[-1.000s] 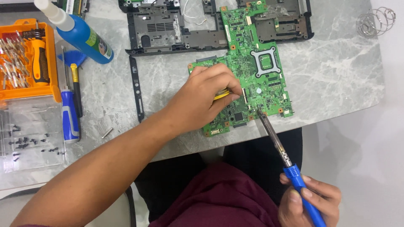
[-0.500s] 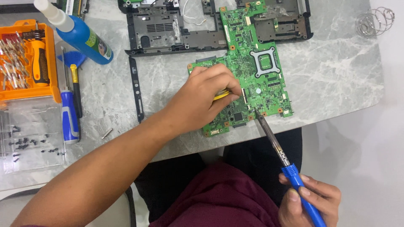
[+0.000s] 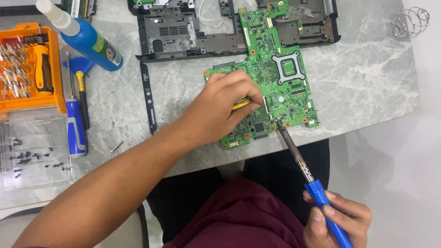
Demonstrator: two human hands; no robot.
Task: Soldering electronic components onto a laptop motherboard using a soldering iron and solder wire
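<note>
Covering a yellow item (image 3: 242, 103), left hand (image 3: 220, 108) hides circuit board (image 3: 275, 78).

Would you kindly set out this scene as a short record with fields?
Left hand: left hand rests on the circuit board, pinching a small yellow thing whose kind is hard to tell.
Right hand: right hand has its grip on the blue handle of a soldering iron.
Iron tip: at the board's near edge.
Surface: grey marble table.
Behind the board: black laptop shell.
Far left: orange bit case, blue bottle, blue screwdriver, clear tray of screws.
Far right corner: wire coil stand.
</note>
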